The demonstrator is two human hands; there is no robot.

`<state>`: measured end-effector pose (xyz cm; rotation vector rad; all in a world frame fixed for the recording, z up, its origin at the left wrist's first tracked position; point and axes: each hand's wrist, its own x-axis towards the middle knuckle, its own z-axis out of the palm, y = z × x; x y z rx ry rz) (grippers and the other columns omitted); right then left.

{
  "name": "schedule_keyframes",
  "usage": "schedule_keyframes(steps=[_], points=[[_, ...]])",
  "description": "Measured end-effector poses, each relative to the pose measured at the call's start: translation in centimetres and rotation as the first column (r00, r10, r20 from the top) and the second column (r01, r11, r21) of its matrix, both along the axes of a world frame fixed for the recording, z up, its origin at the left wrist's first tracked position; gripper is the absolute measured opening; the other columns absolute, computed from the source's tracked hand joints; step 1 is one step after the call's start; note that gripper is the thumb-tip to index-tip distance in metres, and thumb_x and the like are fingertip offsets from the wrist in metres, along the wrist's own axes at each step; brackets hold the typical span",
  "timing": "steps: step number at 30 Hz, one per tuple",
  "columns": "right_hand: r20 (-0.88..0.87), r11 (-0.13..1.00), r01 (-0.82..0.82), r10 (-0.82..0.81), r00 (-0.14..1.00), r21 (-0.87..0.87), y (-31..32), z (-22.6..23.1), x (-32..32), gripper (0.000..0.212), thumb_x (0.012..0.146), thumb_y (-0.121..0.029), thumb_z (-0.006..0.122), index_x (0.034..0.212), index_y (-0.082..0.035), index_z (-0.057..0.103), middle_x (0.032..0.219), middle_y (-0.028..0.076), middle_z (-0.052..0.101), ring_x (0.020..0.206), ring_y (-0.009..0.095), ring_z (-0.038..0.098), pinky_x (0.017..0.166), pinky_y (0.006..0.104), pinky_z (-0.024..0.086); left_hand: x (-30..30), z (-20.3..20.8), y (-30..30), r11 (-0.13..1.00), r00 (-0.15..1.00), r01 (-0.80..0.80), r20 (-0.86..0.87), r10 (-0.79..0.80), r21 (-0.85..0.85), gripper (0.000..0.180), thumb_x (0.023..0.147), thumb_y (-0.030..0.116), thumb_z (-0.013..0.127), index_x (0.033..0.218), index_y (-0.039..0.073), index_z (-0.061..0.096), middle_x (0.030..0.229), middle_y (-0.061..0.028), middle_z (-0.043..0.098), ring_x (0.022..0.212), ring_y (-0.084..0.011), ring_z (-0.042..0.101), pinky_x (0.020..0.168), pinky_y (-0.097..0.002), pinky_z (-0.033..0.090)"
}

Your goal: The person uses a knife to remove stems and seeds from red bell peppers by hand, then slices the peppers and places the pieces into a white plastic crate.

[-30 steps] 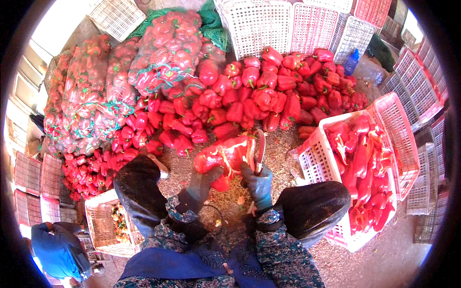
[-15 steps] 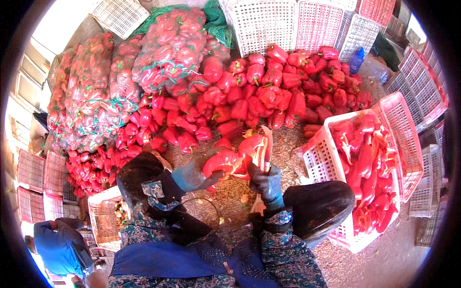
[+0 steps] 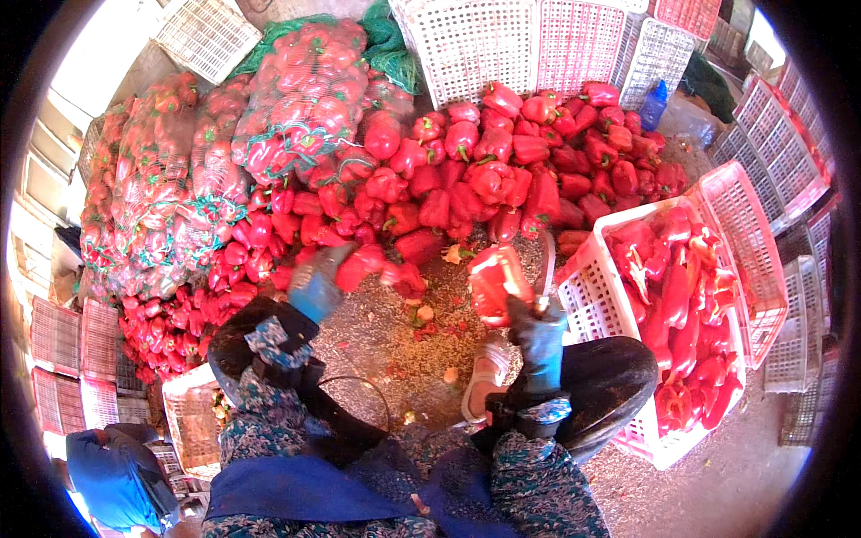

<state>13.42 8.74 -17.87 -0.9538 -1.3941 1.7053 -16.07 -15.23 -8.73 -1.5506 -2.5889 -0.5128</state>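
Pepper [image 3: 490,294], red, glossy and cut open, was held ahead and left of the blue-grey gloved right hand [image 3: 539,334], clamped on it and on a slender knife [image 3: 549,260]. Another red pepper [image 3: 360,267] was met just right of the blue-grey gloved left hand [image 3: 316,283], whose grip could not be told.

Sacks [image 3: 152,170] left, crate [image 3: 592,309] right (peppers [image 3: 679,300] inside)

1 blue bottle [image 3: 653,108] sits beside a whitish crate [image 3: 657,65], near clear plastic [image 3: 693,127].
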Motion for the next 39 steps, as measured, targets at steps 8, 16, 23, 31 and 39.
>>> schedule_keyframes(steps=[8, 16, 23, 31, 39], points=[[-0.111, 0.872, -0.351, 0.333, 0.936, -0.340, -2.9, 4.6, -2.7, 0.020, 0.087, -0.017, 0.069, 0.097, 0.000, 0.070, 0.065, 0.000, 0.059, 0.048, 0.010, 0.052, 0.042, 0.0246, 0.037, -0.8, -4.4, 0.9, 0.901, 0.517, -0.273, 0.842, -0.156, 0.336, 0.032, 0.090, 0.013, 0.070, 0.121, 0.008, 0.061, 0.115, -0.0061, 0.067, 0.100, -0.0158, 0.065, 0.089, -0.0316, 0.052], [0.046, 0.965, -0.260, 0.258, 0.965, 0.031, -1.3, 3.1, -2.3, 0.031, 0.090, -0.031, 0.069, 0.106, -0.005, 0.067, 0.069, 0.010, 0.066, 0.058, 0.023, 0.064, 0.049, 0.0372, 0.047, 14.3, -2.0, 11.9, 0.917, -0.306, -0.280, 0.879, -0.365, 0.283, 0.053, 0.085, 0.026, 0.070, 0.130, 0.004, 0.051, 0.120, -0.0125, 0.062, 0.107, -0.0278, 0.061, 0.092, -0.0432, 0.051], [0.200, 0.804, -0.002, -0.145, 0.969, 0.594, -0.6, 11.4, 1.2, 0.061, 0.089, -0.031, 0.068, 0.138, -0.003, 0.046, 0.098, 0.021, 0.066, 0.075, 0.042, 0.066, 0.060, 0.0485, 0.055, 8.2, -6.6, 14.9, 0.926, -0.413, -0.280, 0.839, -0.354, 0.253, 0.054, 0.093, 0.034, 0.055, 0.135, 0.001, 0.050, 0.131, -0.0118, 0.058, 0.118, -0.0282, 0.057, 0.101, -0.0435, 0.046], [-0.335, 0.918, 0.341, -0.263, 0.905, 0.200, 0.9, 10.1, 7.1, 0.050, 0.080, -0.011, 0.072, 0.127, 0.002, 0.057, 0.102, 0.018, 0.071, 0.083, 0.030, 0.072, 0.071, 0.0373, 0.056, 18.0, 4.2, 38.3, 0.813, 0.267, 0.116, 0.771, -0.578, 0.570, 0.046, 0.083, -0.004, 0.069, 0.127, 0.000, 0.056, 0.121, -0.0084, 0.064, 0.111, -0.0181, 0.061, 0.100, -0.0355, 0.049], [-0.404, 0.957, 0.289, -0.280, 0.871, -0.041, 1.0, 7.7, 7.3, 0.049, 0.079, -0.003, 0.068, 0.127, 0.001, 0.059, 0.100, 0.016, 0.072, 0.087, 0.029, 0.073, 0.075, 0.0361, 0.056, 27.0, -3.1, 51.9, 0.590, 0.559, 0.807, -0.295, -0.775, -0.022, 0.089, 0.069, 0.016, 0.075, 0.148, 0.012, 0.035, 0.145, -0.0220, 0.042, 0.129, -0.0435, 0.044, 0.105, -0.0473, 0.043]])
